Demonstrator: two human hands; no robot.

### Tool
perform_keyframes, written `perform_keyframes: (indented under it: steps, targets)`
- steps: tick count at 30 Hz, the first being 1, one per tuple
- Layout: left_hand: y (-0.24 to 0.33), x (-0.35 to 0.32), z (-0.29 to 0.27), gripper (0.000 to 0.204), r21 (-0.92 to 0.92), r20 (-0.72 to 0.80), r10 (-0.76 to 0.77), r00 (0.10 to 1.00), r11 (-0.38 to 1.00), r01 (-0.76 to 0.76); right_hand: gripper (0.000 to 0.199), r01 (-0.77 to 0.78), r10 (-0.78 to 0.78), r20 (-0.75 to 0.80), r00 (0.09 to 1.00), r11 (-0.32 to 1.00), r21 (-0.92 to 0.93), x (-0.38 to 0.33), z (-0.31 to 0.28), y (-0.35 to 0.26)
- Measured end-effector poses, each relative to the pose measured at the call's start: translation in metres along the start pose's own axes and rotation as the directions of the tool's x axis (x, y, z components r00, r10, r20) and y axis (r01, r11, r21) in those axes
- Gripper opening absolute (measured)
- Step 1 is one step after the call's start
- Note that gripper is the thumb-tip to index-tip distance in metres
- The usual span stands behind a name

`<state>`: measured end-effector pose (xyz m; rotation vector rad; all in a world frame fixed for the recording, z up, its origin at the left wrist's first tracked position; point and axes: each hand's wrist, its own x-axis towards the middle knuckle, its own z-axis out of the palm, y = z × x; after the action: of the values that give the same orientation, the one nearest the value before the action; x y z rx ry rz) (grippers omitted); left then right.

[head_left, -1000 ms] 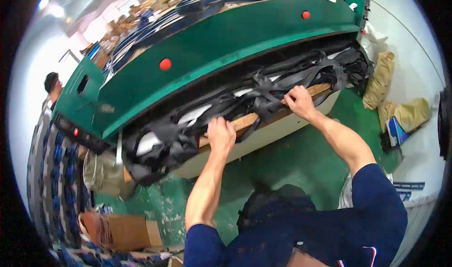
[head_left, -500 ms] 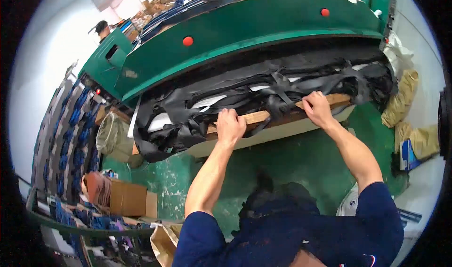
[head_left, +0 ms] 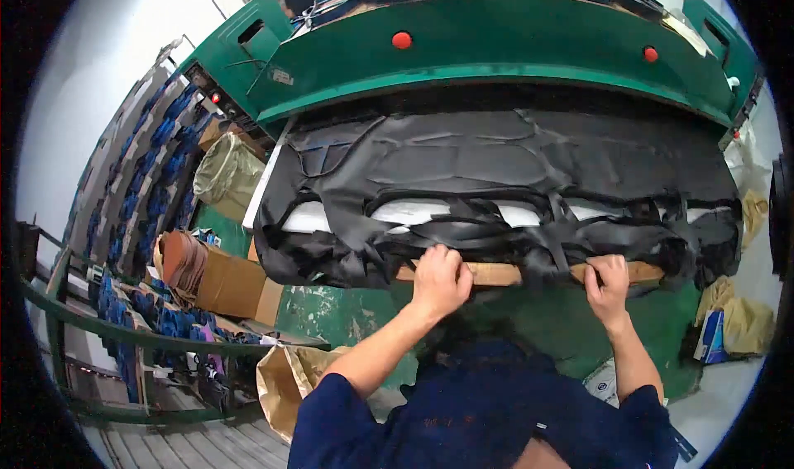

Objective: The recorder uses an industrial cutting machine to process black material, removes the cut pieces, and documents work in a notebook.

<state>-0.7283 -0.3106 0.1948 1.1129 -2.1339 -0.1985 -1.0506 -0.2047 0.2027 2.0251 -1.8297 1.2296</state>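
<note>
A wide black sheet (head_left: 463,155), with cut outlines and holes in it, lies before me beneath a green press (head_left: 513,51). Its near side is torn into loose black strips (head_left: 447,233) that hang in a tangle over a wooden board (head_left: 495,275). White surface (head_left: 409,212) shows through the gaps. My left hand (head_left: 442,283) is closed over the board's front edge, left of the middle. Farther right, my right hand (head_left: 609,287) grips the same edge with its fingers curled over the top. The fingertips of both hands are partly hidden.
Two red buttons (head_left: 402,40) stick out of the press's front. At the left are a rack of grey and blue pieces (head_left: 141,163), a pale sack (head_left: 227,171) and a cardboard box (head_left: 219,279). A paper bag (head_left: 285,378) stands beside my left arm. Sacks (head_left: 748,328) lie at the right.
The board and black sheet have come out toward me from under the press, exposing more flat sheet with cut outlines. Both hands have stayed on the wooden edge. The view has shifted.
</note>
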Motion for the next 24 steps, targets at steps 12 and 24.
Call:
perform_keyframes:
  steps: [12,24]
  targets:
    - [-0.087,0.033,-0.141,0.02,-0.26,-0.077,0.144,0.987,0.952,-0.16,0.006,-0.411,0.428,-0.1,0.898,0.898,0.156,0.015,-0.035,-0.037]
    - [-0.276,0.032,-0.163,0.085,0.098,-0.244,-0.151,0.958,0.979,0.18,0.039,0.285,-0.331,0.545,0.77,0.943,0.171,0.247,0.259,-0.247]
